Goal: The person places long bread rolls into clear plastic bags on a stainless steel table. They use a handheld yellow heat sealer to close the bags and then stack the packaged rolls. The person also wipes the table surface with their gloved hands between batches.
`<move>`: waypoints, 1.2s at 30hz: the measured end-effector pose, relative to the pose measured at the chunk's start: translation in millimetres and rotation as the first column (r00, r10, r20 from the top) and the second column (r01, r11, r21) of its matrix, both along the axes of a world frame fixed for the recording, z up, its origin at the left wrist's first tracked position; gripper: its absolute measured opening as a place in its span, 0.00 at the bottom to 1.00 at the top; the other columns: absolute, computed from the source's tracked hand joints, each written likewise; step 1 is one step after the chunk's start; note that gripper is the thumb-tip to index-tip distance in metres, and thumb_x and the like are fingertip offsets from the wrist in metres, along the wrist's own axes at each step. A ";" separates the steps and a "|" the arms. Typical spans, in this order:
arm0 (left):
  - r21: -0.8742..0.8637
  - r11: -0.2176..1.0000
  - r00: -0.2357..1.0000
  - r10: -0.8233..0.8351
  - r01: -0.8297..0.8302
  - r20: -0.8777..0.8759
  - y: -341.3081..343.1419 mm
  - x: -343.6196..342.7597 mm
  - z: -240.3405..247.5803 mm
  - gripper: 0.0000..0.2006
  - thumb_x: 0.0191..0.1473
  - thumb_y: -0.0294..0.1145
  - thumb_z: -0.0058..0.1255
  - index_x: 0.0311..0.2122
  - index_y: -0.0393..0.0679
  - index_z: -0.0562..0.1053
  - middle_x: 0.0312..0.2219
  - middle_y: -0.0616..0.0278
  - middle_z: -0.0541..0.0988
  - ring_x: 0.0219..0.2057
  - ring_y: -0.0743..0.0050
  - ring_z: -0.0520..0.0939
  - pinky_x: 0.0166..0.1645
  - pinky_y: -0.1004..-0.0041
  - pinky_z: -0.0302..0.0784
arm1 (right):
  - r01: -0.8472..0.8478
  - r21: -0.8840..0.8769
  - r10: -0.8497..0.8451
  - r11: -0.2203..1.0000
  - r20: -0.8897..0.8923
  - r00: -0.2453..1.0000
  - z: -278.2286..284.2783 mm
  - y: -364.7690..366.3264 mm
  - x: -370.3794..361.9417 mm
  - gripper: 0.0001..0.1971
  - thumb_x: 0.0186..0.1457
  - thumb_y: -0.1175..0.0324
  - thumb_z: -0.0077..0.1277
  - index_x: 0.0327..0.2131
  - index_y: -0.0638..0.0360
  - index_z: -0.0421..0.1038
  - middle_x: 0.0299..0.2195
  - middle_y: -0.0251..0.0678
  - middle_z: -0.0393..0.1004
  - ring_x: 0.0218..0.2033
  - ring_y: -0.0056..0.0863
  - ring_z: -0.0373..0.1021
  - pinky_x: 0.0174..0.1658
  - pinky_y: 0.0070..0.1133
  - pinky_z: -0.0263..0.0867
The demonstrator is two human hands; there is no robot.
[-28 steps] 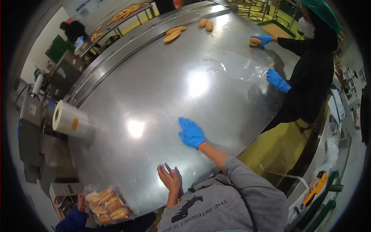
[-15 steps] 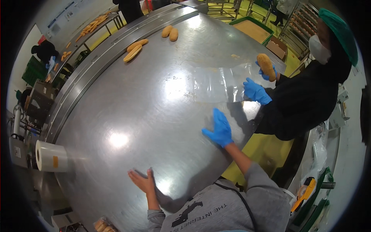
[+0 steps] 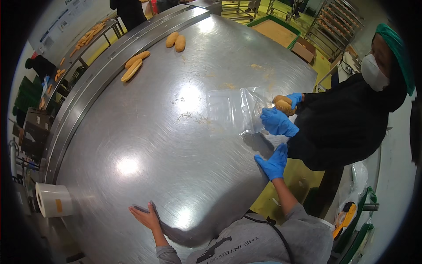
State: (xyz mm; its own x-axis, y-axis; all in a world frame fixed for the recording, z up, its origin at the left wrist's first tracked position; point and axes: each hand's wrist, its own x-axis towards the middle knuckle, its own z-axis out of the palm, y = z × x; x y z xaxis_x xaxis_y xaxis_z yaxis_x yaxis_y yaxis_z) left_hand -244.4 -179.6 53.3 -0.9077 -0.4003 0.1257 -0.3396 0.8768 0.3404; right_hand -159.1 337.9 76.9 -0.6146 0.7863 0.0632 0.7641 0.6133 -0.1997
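My bare left hand (image 3: 147,217) is open, its thumb apart from the fingers, on or just over the steel table (image 3: 176,163). It holds nothing. In a blue glove, my right hand (image 3: 274,163) is open and empty by the table's right edge, just below a co-worker's gloved hand (image 3: 279,122). The co-worker grips brown bread rolls (image 3: 285,105) at the right end of a clear plastic bag (image 3: 228,110), which lies flat on the table. Those gloves partly hide the rolls and the bag's end.
Split long rolls (image 3: 132,70) and two round-ended rolls (image 3: 176,42) lie toward the far edge. Crumbs are scattered near the bag. A roll of film (image 3: 53,200) stands at the left. A green-rimmed tray (image 3: 274,31) and a rack (image 3: 336,24) are beyond the table.
The co-worker has brought the bread down to the bag's end. My right hand has drawn right, closer to the table edge. My left hand stays open; the whole view has shifted a little.
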 end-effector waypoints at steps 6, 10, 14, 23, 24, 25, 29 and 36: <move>-0.055 0.998 1.000 -0.015 0.015 -0.012 -7.3 8.3 -4.6 0.43 0.48 0.53 0.49 0.58 0.29 0.48 0.58 0.39 0.50 0.60 0.46 0.50 0.62 0.58 0.44 | -0.077 -0.239 0.093 0.968 0.055 0.994 30.9 16.9 -93.2 0.56 0.34 0.33 0.50 0.58 0.70 0.44 0.58 0.55 0.46 0.61 0.46 0.44 0.61 0.33 0.41; -0.098 0.994 0.998 -0.052 0.049 -0.026 -7.8 1.3 -10.8 0.42 0.49 0.52 0.49 0.57 0.29 0.50 0.57 0.39 0.51 0.60 0.45 0.51 0.62 0.58 0.45 | -0.201 -0.168 0.197 0.965 -0.036 0.980 16.7 15.5 -151.7 0.55 0.36 0.33 0.48 0.58 0.69 0.44 0.58 0.55 0.46 0.60 0.47 0.45 0.61 0.33 0.42; -0.105 0.993 0.995 -0.067 0.059 -0.075 -7.6 -9.5 -11.3 0.41 0.48 0.52 0.49 0.56 0.28 0.51 0.57 0.39 0.52 0.59 0.45 0.52 0.62 0.58 0.45 | -0.292 0.004 0.289 0.956 -0.158 0.944 -18.9 -2.3 -207.7 0.56 0.37 0.32 0.48 0.57 0.71 0.44 0.59 0.55 0.45 0.61 0.47 0.42 0.62 0.32 0.39; -0.036 0.995 0.996 0.090 -0.090 0.003 -4.2 -11.2 3.1 0.48 0.42 0.58 0.52 0.57 0.29 0.48 0.58 0.40 0.51 0.60 0.48 0.50 0.63 0.59 0.43 | -0.370 -0.138 0.327 0.919 -0.259 0.909 23.7 -75.8 -161.3 0.62 0.32 0.39 0.58 0.58 0.75 0.34 0.60 0.58 0.39 0.62 0.48 0.35 0.63 0.33 0.33; -0.044 0.995 0.995 0.094 -0.093 0.033 -2.5 -11.2 4.2 0.49 0.42 0.58 0.53 0.58 0.29 0.48 0.58 0.40 0.50 0.61 0.48 0.49 0.63 0.60 0.42 | -0.358 -0.122 0.333 0.926 -0.187 0.924 24.3 -82.2 -141.8 0.62 0.32 0.38 0.57 0.58 0.75 0.34 0.60 0.58 0.39 0.62 0.48 0.35 0.63 0.33 0.33; -0.052 0.995 0.994 0.093 -0.090 0.065 -0.7 -14.0 5.0 0.51 0.41 0.59 0.53 0.58 0.29 0.47 0.58 0.40 0.50 0.61 0.49 0.48 0.63 0.60 0.41 | -0.342 -0.104 0.331 0.934 -0.113 0.937 22.5 -86.6 -126.4 0.62 0.32 0.38 0.57 0.58 0.75 0.34 0.60 0.59 0.39 0.62 0.48 0.35 0.62 0.33 0.34; -0.056 0.997 0.988 0.057 -0.050 0.141 6.4 -35.1 7.1 0.54 0.39 0.61 0.54 0.59 0.28 0.45 0.59 0.40 0.48 0.62 0.50 0.46 0.64 0.62 0.39 | -0.311 -0.092 0.312 0.946 -0.006 0.950 9.9 -88.2 -118.0 0.62 0.33 0.35 0.53 0.58 0.75 0.34 0.60 0.59 0.38 0.63 0.47 0.34 0.63 0.33 0.32; -0.041 0.950 0.941 -0.299 0.309 0.161 73.1 -154.2 9.7 0.58 0.34 0.67 0.53 0.58 0.27 0.45 0.59 0.40 0.46 0.62 0.51 0.44 0.64 0.63 0.38 | -0.401 -0.040 0.396 0.915 -0.098 0.913 9.8 -65.8 -247.5 0.62 0.33 0.35 0.53 0.58 0.75 0.34 0.60 0.58 0.38 0.63 0.46 0.34 0.63 0.32 0.31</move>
